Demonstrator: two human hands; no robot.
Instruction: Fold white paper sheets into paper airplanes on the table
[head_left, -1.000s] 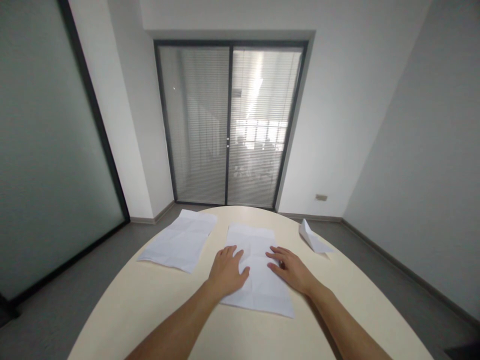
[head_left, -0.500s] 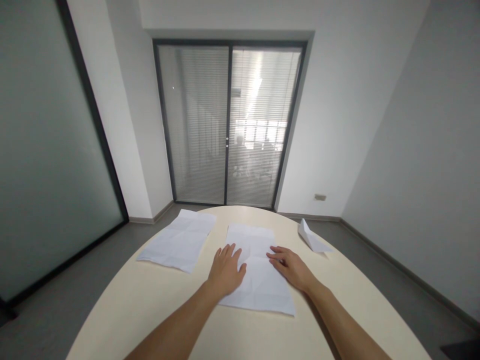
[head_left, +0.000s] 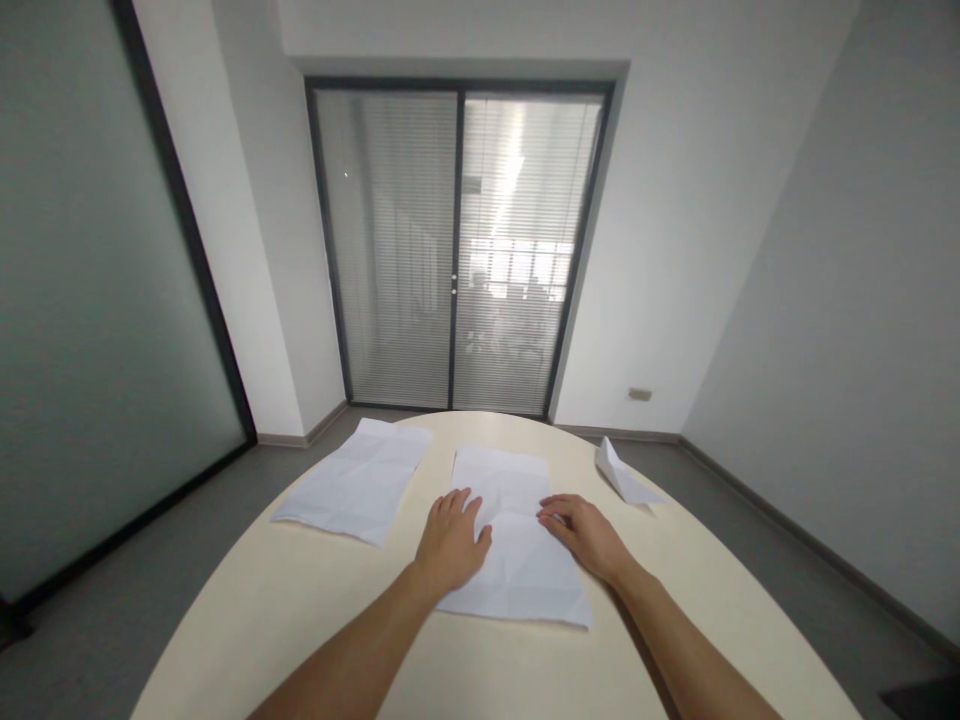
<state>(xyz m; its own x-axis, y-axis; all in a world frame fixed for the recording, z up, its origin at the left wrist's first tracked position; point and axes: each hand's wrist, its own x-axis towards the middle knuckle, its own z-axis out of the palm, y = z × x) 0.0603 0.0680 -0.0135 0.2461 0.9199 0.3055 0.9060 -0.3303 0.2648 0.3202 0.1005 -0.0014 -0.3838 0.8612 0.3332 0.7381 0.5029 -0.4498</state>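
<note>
The sheet (head_left: 517, 560) lies on the surface (head_left: 277, 590) between a second sheet (head_left: 360, 482) and folded paper (head_left: 625, 482) — left hand (head_left: 452, 545) spread on its left side, right hand (head_left: 587, 535) curled at its right edge — pinching or not, one cannot tell.

Three white papers (head_left: 517, 570) on cream table (head_left: 277, 600)

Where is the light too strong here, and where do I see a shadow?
Head view: glare partly washes out the right-hand blinds; head view: a shadow edges the right forearm; head view: creases on the middle paper look faint.
</note>
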